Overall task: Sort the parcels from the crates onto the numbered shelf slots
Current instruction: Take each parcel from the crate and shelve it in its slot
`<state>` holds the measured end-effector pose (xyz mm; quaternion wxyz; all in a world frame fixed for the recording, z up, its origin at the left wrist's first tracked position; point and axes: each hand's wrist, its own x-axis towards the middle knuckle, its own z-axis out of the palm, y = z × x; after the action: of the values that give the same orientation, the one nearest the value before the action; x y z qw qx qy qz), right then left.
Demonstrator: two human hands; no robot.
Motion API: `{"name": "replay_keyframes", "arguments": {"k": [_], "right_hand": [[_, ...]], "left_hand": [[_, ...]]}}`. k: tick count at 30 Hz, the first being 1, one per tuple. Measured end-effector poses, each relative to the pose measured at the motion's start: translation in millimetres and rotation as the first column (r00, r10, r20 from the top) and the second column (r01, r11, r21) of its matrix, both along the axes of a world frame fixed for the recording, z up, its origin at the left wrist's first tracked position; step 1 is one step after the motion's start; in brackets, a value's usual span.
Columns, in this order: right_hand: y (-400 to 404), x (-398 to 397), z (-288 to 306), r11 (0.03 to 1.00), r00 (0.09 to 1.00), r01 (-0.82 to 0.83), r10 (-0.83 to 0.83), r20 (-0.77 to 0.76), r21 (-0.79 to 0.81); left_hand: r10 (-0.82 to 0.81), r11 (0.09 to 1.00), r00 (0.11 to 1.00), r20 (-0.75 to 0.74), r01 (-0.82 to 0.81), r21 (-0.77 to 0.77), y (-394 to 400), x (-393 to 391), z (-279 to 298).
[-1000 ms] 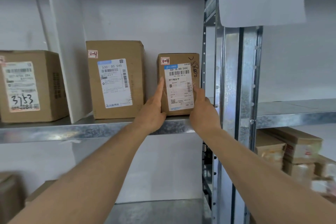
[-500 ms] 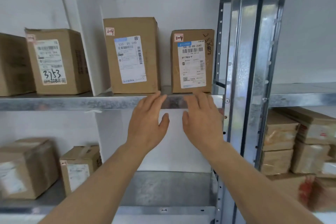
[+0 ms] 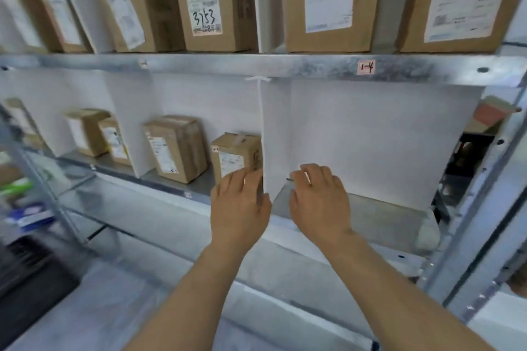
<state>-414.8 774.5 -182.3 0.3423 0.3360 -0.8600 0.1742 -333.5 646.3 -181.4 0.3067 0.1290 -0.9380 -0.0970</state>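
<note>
Reaching forward with fingers loosely spread and holding nothing, the left hand (image 3: 239, 205) and right hand (image 3: 319, 202) hang palm-down in front of the lower shelf (image 3: 356, 208), one on each side of a white divider (image 3: 275, 137). Just beyond the left hand stands a small parcel (image 3: 235, 155), touching the divider's left face. Higher up, the upper shelf (image 3: 256, 65) carries a "1-4" tag (image 3: 366, 67); two labelled parcels (image 3: 328, 0) stand above it, and a box marked "3753" (image 3: 212, 0) stands further left.
</note>
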Motion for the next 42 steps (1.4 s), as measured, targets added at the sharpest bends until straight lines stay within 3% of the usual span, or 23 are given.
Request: {"name": "replay_keyframes", "arguments": {"k": [4, 9, 17, 26, 33, 42], "right_hand": [[-42.5, 28.7, -27.2, 0.991, 0.991, -0.082, 0.070, 0.111, 0.103], [-100.9, 59.9, -33.6, 0.970, 0.975, -0.152, 0.116, 0.189, 0.191], [-222.2, 107.7, -31.4, 0.925, 0.961, -0.263, 0.226, 0.160, 0.273], [-374.1, 180.3, -25.3, 0.860, 0.909, -0.418, 0.398, 0.126, 0.294], [-464.6, 249.3, -37.1, 0.761, 0.817, -0.573, 0.562, 0.130, 0.305], [-561.8, 317.7, -62.0, 0.595, 0.637, -0.763, 0.758, 0.138, 0.252]], "left_hand": [[0.153, 0.986, 0.979, 0.133, -0.160, 0.044, -31.6, 35.3, -31.8], [0.330, 0.941, 0.887, 0.322, -0.337, -0.035, -78.1, 75.3, -45.2], [0.446, 0.884, 0.860, 0.248, -0.467, 0.030, -183.0, 137.9, -46.9], [0.614, 0.776, 0.748, 0.250, -0.631, -0.016, -312.9, 216.3, -36.8], [0.730, 0.663, 0.645, 0.228, -0.749, -0.003, -371.1, 301.9, -50.4], [0.846, 0.422, 0.404, 0.347, -0.906, 0.026, -431.3, 374.7, -72.7]]}}
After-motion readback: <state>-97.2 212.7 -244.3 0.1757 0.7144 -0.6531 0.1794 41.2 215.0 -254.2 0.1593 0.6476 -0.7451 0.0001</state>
